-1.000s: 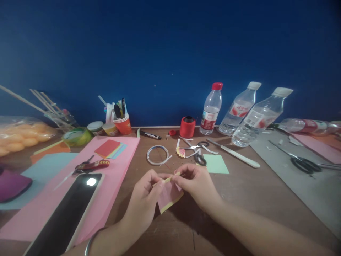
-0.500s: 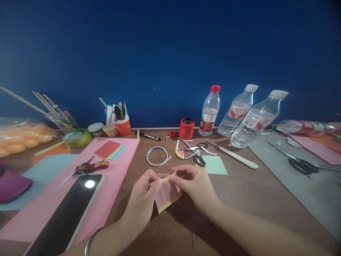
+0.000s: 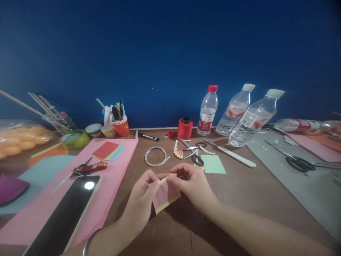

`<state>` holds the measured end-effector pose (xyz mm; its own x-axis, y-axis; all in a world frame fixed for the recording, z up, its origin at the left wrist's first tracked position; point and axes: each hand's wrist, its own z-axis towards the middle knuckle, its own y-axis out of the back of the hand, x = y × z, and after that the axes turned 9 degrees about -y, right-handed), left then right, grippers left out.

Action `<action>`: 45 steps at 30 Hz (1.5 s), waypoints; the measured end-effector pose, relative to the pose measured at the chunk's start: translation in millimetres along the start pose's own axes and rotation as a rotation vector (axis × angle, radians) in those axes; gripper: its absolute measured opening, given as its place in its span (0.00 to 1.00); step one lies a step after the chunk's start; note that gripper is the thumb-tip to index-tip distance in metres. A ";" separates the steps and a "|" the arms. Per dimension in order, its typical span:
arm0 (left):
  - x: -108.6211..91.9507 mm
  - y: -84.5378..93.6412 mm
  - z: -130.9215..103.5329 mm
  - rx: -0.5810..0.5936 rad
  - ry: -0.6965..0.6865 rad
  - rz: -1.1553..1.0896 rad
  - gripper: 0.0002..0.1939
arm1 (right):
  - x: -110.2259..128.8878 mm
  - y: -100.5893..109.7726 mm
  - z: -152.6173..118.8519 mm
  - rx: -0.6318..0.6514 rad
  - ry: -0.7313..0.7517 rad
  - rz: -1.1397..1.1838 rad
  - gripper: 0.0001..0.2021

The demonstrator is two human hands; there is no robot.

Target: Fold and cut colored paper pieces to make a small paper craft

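Observation:
Between my two hands is a small pink paper [image 3: 165, 196] with yellow strips along its top and bottom edges. My left hand [image 3: 144, 197] pinches its upper left corner, thumb in front. At the upper right corner, the thumb and fingers of my right hand [image 3: 195, 185] are closed on the yellow edge. The paper hangs tilted a little above the brown table [image 3: 165, 238]. Beyond my right hand lie black-handled scissors [image 3: 197, 159], a small pleated pink and yellow paper [image 3: 178, 153] and a light green paper square [image 3: 213, 164].
A phone [image 3: 66, 213] lies on pink sheets [image 3: 117, 177] at left. Behind my hands are a coil of white tape [image 3: 146, 156], a red thread spool [image 3: 184, 128] and a pen [image 3: 149, 136]. Water bottles [image 3: 207, 115] and a white-handled knife [image 3: 237, 157] stand or lie at right.
My right fingers have lowered slightly and shifted along the paper's top edge, which now looks straighter at its right corner. The whole view has shifted slightly.

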<state>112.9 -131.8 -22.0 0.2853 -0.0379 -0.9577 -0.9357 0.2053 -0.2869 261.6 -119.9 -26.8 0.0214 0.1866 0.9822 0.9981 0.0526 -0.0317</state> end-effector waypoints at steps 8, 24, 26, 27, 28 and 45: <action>-1.5 -3.1 -0.2 -0.009 0.003 -0.050 0.09 | -1.4 -0.7 0.2 -0.011 -0.016 0.117 0.08; 8.8 5.9 5.6 -0.212 0.023 0.232 0.11 | -3.7 0.0 5.8 0.055 -0.042 0.216 0.08; 8.3 5.1 5.5 -0.179 0.022 0.297 0.11 | -4.8 -0.5 5.4 0.015 -0.011 0.034 0.07; 8.2 4.9 5.5 -0.173 0.019 0.321 0.12 | -5.2 -0.4 5.3 -0.007 -0.004 -0.026 0.08; 8.1 4.8 5.5 -0.173 0.015 0.335 0.12 | -5.4 0.0 5.3 -0.026 -0.003 -0.062 0.09; 7.0 5.2 5.2 -0.093 -0.019 0.492 0.12 | -7.9 3.4 8.4 0.109 0.023 -0.074 0.09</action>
<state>111.1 -125.9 -30.1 -0.1919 0.0600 -0.9796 -0.9746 0.1062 0.1974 264.3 -112.9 -36.2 -0.0490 0.1554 0.9866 0.9848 0.1723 0.0218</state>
